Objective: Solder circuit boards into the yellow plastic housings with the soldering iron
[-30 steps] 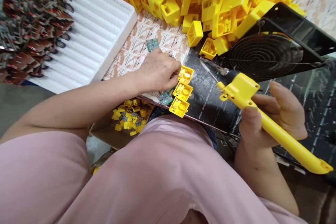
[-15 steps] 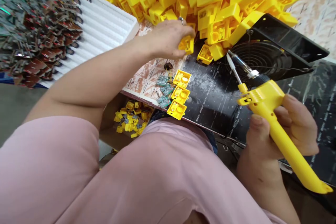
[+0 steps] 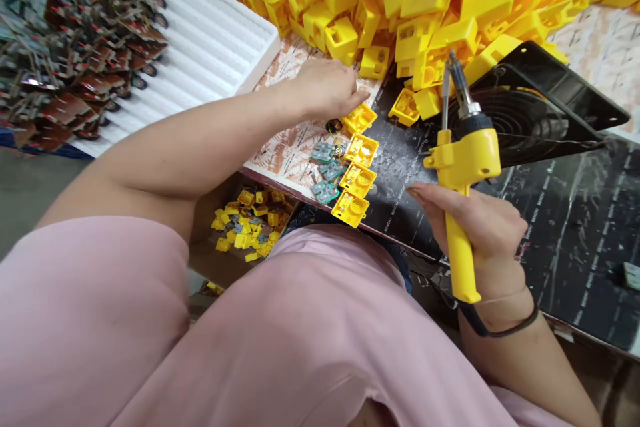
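My left hand (image 3: 327, 90) is at the far end of a short row of open yellow plastic casings (image 3: 358, 179), its curled fingers at the edge of the farthest casing (image 3: 360, 119). The fingertips are partly hidden. Beside the row lie several green circuit boards (image 3: 326, 191) with thin wires and a small round dark part (image 3: 333, 126). In my right hand (image 3: 495, 230) is a yellow soldering gun (image 3: 470, 163), tip pointing up and away from me. Its handle rests across the palm, with the thumb stretched to the left.
Yellow casings (image 3: 370, 20) are heaped at the back. A black fan (image 3: 520, 113) stands right, by a loose casing (image 3: 404, 108). Wired boards (image 3: 90, 47) pile up on white foam (image 3: 215, 33) at left. Below the table edge, a cardboard box (image 3: 207, 263) holds small yellow and grey parts.
My left hand has brought a yellow casing down toward me, to the far end of the row. My right hand has turned the soldering gun more upright and moved it left.
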Available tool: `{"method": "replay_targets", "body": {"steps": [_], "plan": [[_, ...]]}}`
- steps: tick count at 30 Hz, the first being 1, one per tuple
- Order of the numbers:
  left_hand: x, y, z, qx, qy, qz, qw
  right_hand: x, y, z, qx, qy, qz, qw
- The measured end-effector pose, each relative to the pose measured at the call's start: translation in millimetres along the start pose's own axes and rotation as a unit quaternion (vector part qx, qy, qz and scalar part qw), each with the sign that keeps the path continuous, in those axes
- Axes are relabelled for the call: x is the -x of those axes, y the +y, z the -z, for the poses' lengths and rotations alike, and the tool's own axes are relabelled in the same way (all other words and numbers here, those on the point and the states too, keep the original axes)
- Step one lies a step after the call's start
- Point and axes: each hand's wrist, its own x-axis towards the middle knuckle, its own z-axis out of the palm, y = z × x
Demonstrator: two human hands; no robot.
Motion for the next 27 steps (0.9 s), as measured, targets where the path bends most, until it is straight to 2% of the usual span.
{"method": "replay_targets", "body": {"steps": [2,4,5,7,9,12,15,19,23,25,27], "plan": [[15.9,-0.8,26.9,-0.06,-0.042,0.067,0.995,-9.6,2.6,-2.1,0.007,-0.004,0.005,1.0],[31.2,-11.9,45.5,-0.09,-0.067,0.035,0.993,-23.0,5.7,-8.9,0.011,-0.019,0.015,1.0],[37.6,-20.0,48.6,-0.103,-0.078,0.004,0.992,-31.5,7.7,-14.9,0.012,-0.031,0.021,0.999],[47.0,-37.3,41.6,-0.122,-0.101,-0.065,0.985,-50.5,14.0,-33.0,0.015,-0.078,0.029,0.996],[51.7,-51.5,23.9,-0.112,-0.103,-0.106,0.983,-69.5,24.1,-57.3,0.016,-0.106,0.035,0.994],[55.1,-62.3,2.3,-0.069,-0.069,-0.114,0.989,-89.7,45.2,-92.3,0.017,-0.136,0.014,0.991],[63.2,-62.6,4.2,-0.015,-0.069,-0.1,0.992,-97.3,63.4,-106.8,-0.003,-0.15,0.033,0.988],[81.4,-48.5,21.6,0.081,-0.055,-0.045,0.994,-95.7,64.6,-93.7,-0.032,-0.199,0.044,0.978],[88.3,-27.1,22.1,0.161,-0.05,-0.004,0.986,-84.9,45.8,-72.7,-0.053,-0.241,0.045,0.968],[85.2,-18.8,17.9,0.183,-0.052,0.009,0.982,-76.3,36.4,-62.4,-0.064,-0.225,0.036,0.972],[79.4,-12.6,14.1,0.19,-0.047,0.017,0.981,-66.4,29.0,-50.4,-0.071,-0.166,0.015,0.983]]}}
